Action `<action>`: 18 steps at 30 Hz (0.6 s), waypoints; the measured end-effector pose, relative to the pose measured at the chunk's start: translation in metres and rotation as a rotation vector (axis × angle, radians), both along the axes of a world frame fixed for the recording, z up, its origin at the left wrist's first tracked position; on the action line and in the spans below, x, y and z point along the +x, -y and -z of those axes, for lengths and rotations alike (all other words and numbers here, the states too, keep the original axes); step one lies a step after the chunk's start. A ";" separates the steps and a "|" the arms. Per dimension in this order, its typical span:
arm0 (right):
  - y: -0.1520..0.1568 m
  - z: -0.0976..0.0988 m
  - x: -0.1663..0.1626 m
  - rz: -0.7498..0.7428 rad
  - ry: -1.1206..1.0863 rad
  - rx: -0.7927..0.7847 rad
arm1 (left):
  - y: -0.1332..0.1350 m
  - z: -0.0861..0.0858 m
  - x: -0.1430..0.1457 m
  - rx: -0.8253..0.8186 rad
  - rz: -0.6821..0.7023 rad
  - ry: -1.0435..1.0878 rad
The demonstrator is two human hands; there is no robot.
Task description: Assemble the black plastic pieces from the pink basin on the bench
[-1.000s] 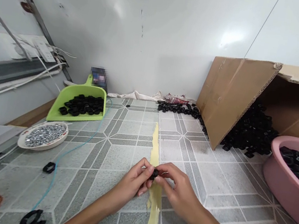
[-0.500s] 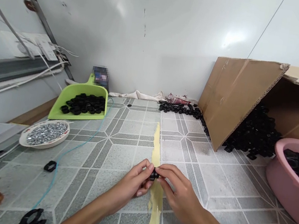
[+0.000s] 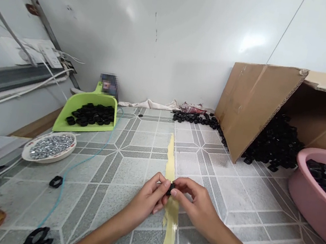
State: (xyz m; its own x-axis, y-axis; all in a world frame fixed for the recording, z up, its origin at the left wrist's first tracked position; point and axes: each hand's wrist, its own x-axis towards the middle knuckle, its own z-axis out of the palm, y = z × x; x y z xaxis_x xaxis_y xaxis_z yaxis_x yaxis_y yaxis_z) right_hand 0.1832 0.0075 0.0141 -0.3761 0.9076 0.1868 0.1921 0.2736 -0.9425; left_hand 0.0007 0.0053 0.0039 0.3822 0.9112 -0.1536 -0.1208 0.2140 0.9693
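Between my two hands, over the yellow strip (image 3: 170, 226) on the floor, is a small black ring-like part (image 3: 170, 189). My left hand (image 3: 153, 192) pinches it from the left with thumb and fingers. From the other side my right hand (image 3: 190, 196) grips the same part, its thumb pressed on the front. Fingers cover much of the part, so its exact shape is hidden. A similar black ring (image 3: 56, 182) lies alone on the tiled floor to the left, beside a thin blue cord (image 3: 61, 188).
A green dustpan (image 3: 83, 130) holds black parts; a white dish (image 3: 48, 159) holds small shiny metal pieces. At right, a cardboard box (image 3: 246, 106) lies on its side with a black pile (image 3: 277, 144) spilling out, near a pink basin (image 3: 303, 193) of black parts.
My right thumb has come up onto the front of the black part, and the right fingers have curled closer around it. My left hand keeps its pinch. The view has shifted slightly.
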 end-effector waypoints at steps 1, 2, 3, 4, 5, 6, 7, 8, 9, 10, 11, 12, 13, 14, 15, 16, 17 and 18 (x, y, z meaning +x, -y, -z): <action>0.000 0.000 0.001 -0.001 0.025 0.057 | 0.000 0.000 0.000 -0.014 0.006 0.010; 0.000 0.000 0.002 -0.007 0.052 0.119 | -0.001 -0.001 -0.001 -0.032 0.011 0.023; 0.000 0.000 0.003 -0.015 0.073 0.181 | -0.001 -0.002 -0.001 -0.050 0.014 0.037; 0.000 0.001 0.003 -0.023 0.087 0.234 | -0.002 -0.002 -0.002 -0.068 0.016 0.048; 0.001 0.002 0.004 -0.025 0.098 0.270 | -0.002 -0.002 -0.002 -0.082 0.017 0.055; 0.001 0.003 0.004 -0.021 0.109 0.284 | -0.002 -0.003 -0.002 -0.091 0.019 0.057; 0.001 0.004 0.004 -0.006 0.122 0.272 | -0.002 -0.003 -0.002 -0.093 0.024 0.054; 0.002 0.005 0.003 0.019 0.141 0.238 | -0.002 -0.002 -0.003 -0.089 0.033 0.048; 0.002 0.006 0.003 0.044 0.163 0.183 | -0.001 -0.002 -0.003 -0.075 0.046 0.040; 0.002 0.007 0.003 0.059 0.177 0.113 | -0.001 -0.002 -0.002 -0.056 0.058 0.033; 0.001 0.007 0.002 0.066 0.173 0.036 | 0.000 -0.001 -0.002 -0.037 0.067 0.027; 0.000 0.007 0.002 0.066 0.149 -0.038 | 0.000 0.000 -0.002 -0.022 0.069 0.026; -0.001 0.007 0.003 0.058 0.108 -0.102 | 0.000 0.000 -0.002 -0.017 0.064 0.028; -0.003 0.006 0.003 0.046 0.054 -0.146 | -0.001 0.001 -0.002 -0.022 0.052 0.036; -0.005 0.005 0.003 0.035 0.003 -0.171 | -0.001 0.001 -0.001 -0.036 0.035 0.047; -0.007 0.004 0.004 0.024 -0.033 -0.181 | -0.001 0.001 -0.001 -0.055 0.021 0.057; -0.009 0.003 0.004 0.003 -0.054 -0.184 | -0.002 0.001 -0.001 -0.071 0.012 0.064; -0.010 0.002 0.004 -0.026 -0.062 -0.192 | -0.002 0.001 -0.001 -0.081 0.009 0.068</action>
State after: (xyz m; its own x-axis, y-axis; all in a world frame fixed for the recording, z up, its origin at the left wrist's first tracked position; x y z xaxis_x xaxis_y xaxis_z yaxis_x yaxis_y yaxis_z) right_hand 0.1877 0.0176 0.0125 -0.3931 0.9188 0.0349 0.1277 0.0922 -0.9875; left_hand -0.0005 0.0072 0.0031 0.4025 0.8933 -0.2001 -0.1833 0.2928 0.9385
